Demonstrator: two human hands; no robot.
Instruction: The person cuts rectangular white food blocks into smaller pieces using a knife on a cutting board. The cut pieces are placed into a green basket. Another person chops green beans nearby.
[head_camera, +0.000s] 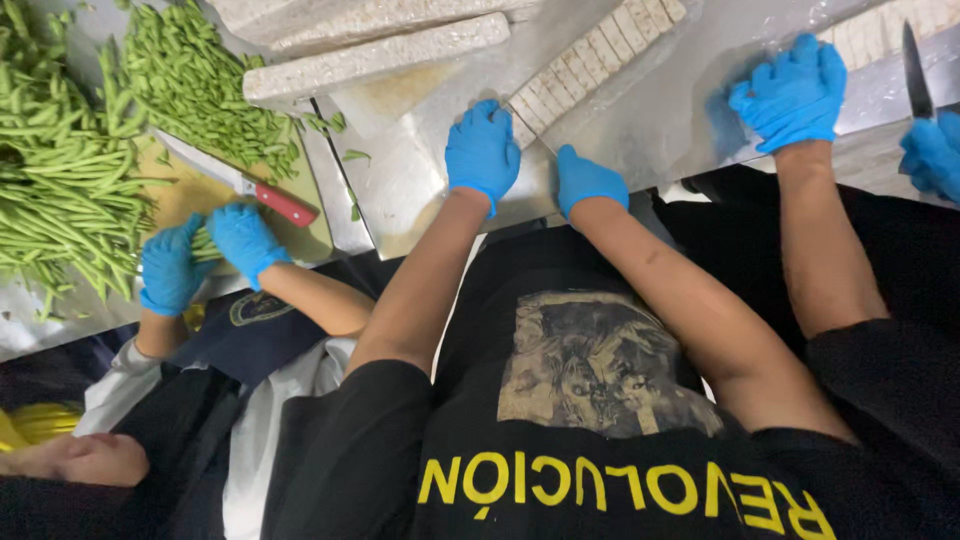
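My left hand (483, 150), in a blue glove, lies flat on the steel table with its fingertips against the near end of a long pale block cut into slices (590, 60). My right hand (585, 178), also gloved in blue, is curled into a loose fist at the table's near edge, just right of that block's end. I see nothing held in it. The sliced block runs diagonally up to the right over a clear plastic sheet (660, 110).
At left, a co-worker's gloved hands (205, 250) hold green beans (60, 180) beside a red-handled knife (285, 203) on a yellow board. At right, another person's gloved hand (790, 90) presses on the plastic, and a second hand (932, 155) holds a dark knife (915, 70). Uncut pale blocks (375, 55) lie farther back.
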